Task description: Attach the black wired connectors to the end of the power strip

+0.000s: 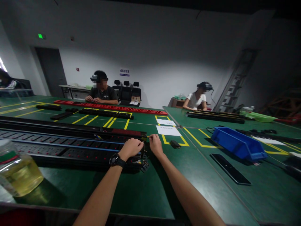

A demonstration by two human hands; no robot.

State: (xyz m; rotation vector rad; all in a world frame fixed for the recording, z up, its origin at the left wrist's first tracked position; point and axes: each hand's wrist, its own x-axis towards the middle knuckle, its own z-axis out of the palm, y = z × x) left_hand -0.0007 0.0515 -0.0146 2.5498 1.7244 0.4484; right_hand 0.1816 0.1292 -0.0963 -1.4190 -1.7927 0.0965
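Note:
Long black power strips (pixel 70 146) lie side by side across the green table, their right ends near the middle. My left hand (pixel 130 148), with a black watch on the wrist, is curled closed on the right end of the front strip, where loose wires (pixel 140 162) stick out. My right hand (pixel 155 143) is beside it, fingers pinched at the strip's end on a thin wire or part too small to name.
A jar of yellow liquid (pixel 20 174) stands at the near left. A blue bin (pixel 237 145), a flat black panel (pixel 230 168), a small black part (pixel 175 144) and white papers (pixel 168 130) lie to the right. Two people sit at the far side behind red and black strips.

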